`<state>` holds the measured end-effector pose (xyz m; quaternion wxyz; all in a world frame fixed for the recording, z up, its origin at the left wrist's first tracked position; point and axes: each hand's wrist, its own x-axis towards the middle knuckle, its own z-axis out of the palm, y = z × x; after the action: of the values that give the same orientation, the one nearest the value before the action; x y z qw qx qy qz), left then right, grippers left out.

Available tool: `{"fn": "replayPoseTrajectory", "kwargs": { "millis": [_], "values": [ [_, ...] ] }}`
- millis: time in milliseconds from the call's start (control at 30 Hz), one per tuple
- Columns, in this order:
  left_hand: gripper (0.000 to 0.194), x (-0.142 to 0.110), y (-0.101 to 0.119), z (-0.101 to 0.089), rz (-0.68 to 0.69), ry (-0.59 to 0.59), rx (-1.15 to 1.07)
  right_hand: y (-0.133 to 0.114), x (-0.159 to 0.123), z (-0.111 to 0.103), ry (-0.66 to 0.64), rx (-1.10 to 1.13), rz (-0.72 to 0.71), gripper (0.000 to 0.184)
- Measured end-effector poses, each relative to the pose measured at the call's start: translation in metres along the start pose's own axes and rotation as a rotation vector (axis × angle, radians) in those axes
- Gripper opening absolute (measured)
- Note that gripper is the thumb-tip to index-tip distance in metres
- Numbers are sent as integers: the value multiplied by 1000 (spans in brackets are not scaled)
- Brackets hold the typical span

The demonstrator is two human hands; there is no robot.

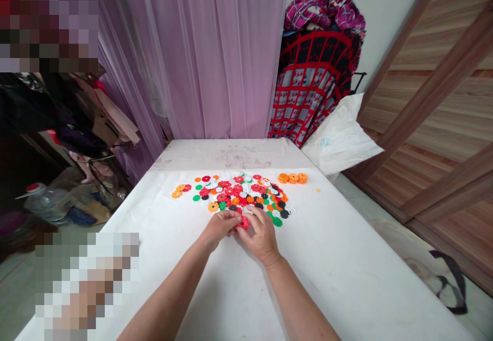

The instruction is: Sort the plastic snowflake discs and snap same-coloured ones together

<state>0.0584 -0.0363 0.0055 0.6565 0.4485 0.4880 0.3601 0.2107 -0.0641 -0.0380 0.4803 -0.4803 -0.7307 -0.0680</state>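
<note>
Between my two hands is a red notched plastic disc [244,222], held low over the near edge of a spread-out pile of similar discs. My left hand [222,226] pinches its left side with thumb and forefinger. The fingers of my right hand [262,232] close on it from the right; whether one disc or more is there I cannot tell. Just beyond lie the loose red, white, green, black and orange discs [239,189]. A green disc [277,222] rests beside my right fingertips, and a yellow-orange disc [213,207] lies past my left hand.
Joined orange discs [292,178] sit at the table's back right, and a small yellow-orange group [179,191] at the left. The white-covered table [308,269] carries everything. A white plastic bag [339,140] stands off its right back corner; purple curtains [215,53] hang behind.
</note>
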Motion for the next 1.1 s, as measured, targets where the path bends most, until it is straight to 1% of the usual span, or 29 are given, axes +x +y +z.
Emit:
{"fn": "replayPoseTrajectory", "kwargs": {
  "millis": [100, 167, 267, 367, 400, 433, 467, 567, 633, 667, 733, 800, 1100],
  "values": [
    [50, 3, -1, 0, -21, -33, -43, 1, -1, 0, -52, 9, -3, 37],
    [47, 4, -2, -1, -15, -61, -36, 1, -2, 0, -61, 12, 1, 40],
    [44, 2, 2, -2, 4, -99, 24, 0, -2, 2, -54, 20, 14, 38],
    [46, -1, 8, -11, 3, -114, 111, 3, -3, 1, -17, 47, 83, 34],
    [47, -1, 11, -16, 10, -96, 134, 6, -3, 0, 2, 58, 122, 33],
    [49, 0, 12, -22, 17, -47, 150, 9, -3, 0, 21, 68, 164, 32],
    [50, 2, 12, -29, 42, 32, 165, 13, -4, -1, 36, 73, 205, 32],
    [45, 12, 5, -50, 224, 379, 243, 19, -5, -2, 29, 59, 261, 31],
    [41, 19, -4, -60, 341, 521, 316, 18, -5, 0, -29, 37, 242, 30],
    [39, 22, -8, -64, 374, 555, 346, 15, -5, 1, -64, 26, 226, 29],
    [38, 26, -15, -66, 411, 592, 396, 10, -5, 3, -123, 6, 203, 29],
    [37, 27, -17, -65, 427, 598, 423, 5, -4, 4, -163, -14, 198, 30],
    [33, 24, -11, -61, 415, 579, 412, 4, -4, 2, -229, -39, 216, 32]
  ]
}}
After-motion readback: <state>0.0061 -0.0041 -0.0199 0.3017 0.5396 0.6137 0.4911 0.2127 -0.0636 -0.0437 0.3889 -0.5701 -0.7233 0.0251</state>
